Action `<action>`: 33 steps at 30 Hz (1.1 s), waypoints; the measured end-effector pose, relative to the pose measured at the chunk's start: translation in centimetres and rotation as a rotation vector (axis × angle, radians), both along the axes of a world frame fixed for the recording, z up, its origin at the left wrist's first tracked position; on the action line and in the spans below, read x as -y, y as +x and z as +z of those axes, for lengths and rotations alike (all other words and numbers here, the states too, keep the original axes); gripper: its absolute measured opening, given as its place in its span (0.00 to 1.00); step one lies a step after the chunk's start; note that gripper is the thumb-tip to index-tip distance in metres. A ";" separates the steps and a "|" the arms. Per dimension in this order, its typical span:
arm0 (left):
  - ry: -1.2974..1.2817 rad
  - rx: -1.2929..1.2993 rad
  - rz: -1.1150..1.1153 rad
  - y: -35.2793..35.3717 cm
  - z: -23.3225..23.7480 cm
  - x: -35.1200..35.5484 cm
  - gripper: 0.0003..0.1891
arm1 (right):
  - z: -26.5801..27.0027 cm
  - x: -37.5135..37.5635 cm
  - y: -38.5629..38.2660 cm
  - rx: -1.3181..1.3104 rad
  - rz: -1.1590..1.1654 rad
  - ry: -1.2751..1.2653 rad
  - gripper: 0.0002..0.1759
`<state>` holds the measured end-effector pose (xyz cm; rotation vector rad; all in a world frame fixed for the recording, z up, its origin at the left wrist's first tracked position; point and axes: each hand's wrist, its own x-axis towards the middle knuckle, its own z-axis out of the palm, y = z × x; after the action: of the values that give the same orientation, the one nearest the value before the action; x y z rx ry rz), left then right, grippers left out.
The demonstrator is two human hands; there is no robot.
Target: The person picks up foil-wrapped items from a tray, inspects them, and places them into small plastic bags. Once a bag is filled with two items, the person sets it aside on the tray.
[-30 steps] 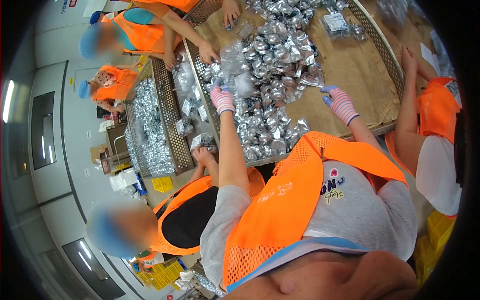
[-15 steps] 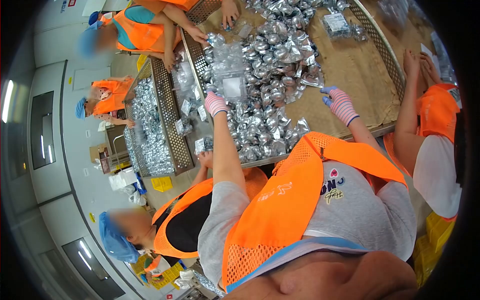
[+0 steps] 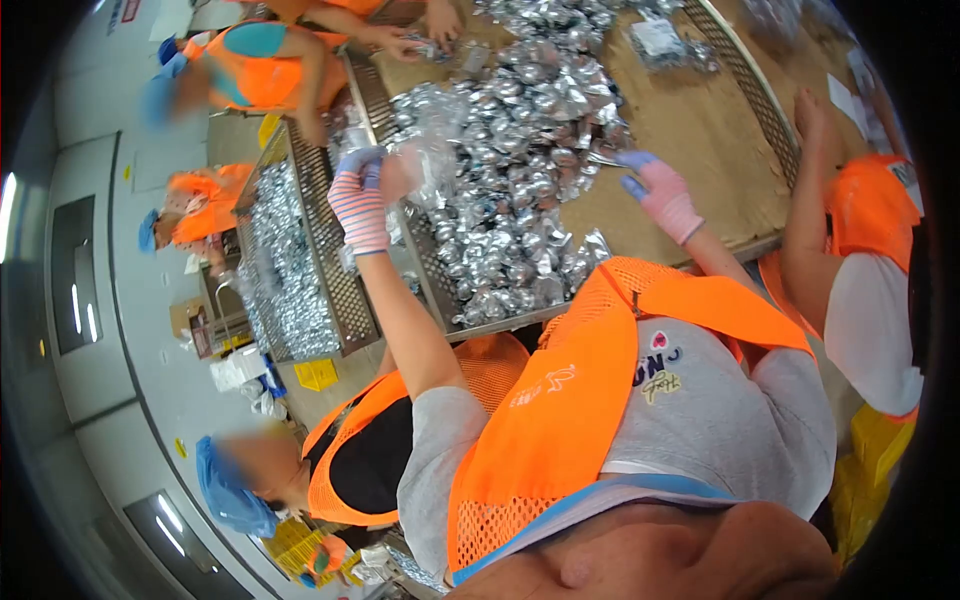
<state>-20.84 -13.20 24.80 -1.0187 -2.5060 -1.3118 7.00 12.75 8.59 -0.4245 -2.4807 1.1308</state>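
My left hand (image 3: 359, 203), in a pink striped glove with purple fingertips, is raised over the near left rim of the table. Its fingers are closed on a clear plastic bag (image 3: 408, 172) with a pale label, smeared by motion. My right hand (image 3: 662, 195), gloved alike, hovers over the brown table surface (image 3: 690, 120) at the right side of the heap. Its thumb and forefinger are apart, the forefinger's tip right at a thin silver foil edge (image 3: 604, 160). Between the hands spreads a large heap of rounded silver foil packets (image 3: 530, 150).
Perforated metal rims (image 3: 745, 75) border the table. A labelled clear pack (image 3: 660, 42) lies at the far right. Co-workers' hands (image 3: 425, 35) work at the far left; another person's arm (image 3: 812, 200) rests at right. A second bin of foil packets (image 3: 285, 260) stands left.
My left hand has moved left and up, lifting the clear plastic bag off the heap. My right hand has shifted slightly left and up. The far co-worker's hands now hold a silver packet.
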 end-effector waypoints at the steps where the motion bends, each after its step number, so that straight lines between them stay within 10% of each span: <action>1: -0.188 -0.052 -0.158 1.8 0.6 -1.6 0.10 | 1.7 0.3 -0.6 -0.083 -0.012 0.064 0.20; 6: -0.450 -0.074 -0.581 10.4 -0.7 -10.3 0.12 | 7.2 0.8 -2.1 -0.305 -0.042 0.279 0.20; 8: -0.214 -0.096 -0.565 11.7 -5.7 -13.2 0.17 | 4.9 -0.1 -1.6 0.359 0.134 -0.041 0.19; 12: -0.222 -0.243 -0.498 13.6 -7.1 -14.3 0.23 | -3.6 -6.3 0.3 0.357 -0.283 -0.103 0.15; 13: -0.352 -0.139 -0.527 13.6 -8.7 -13.4 0.25 | -4.0 -8.0 0.6 0.375 -0.358 -0.338 0.15; 19: -1.246 0.327 -0.577 14.8 -17.0 -6.5 0.23 | -7.9 -12.5 -0.1 0.787 -0.468 0.053 0.19; 23: -0.970 0.313 -0.545 16.0 -20.4 -1.2 0.21 | -5.8 -9.7 -2.3 0.563 -0.659 0.469 0.20; 27: -0.877 0.373 -0.457 16.6 -21.4 -0.4 0.21 | -3.7 -6.0 -6.7 0.444 -0.153 0.183 0.22; 33: -0.820 0.338 -0.420 17.0 -19.8 -2.3 0.22 | -4.2 -3.3 -11.5 0.971 -0.200 -0.056 0.34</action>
<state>-3.83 -10.90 5.04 -1.6533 -3.3225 -0.4897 -4.46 16.09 4.43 -1.4942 -3.0591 1.0531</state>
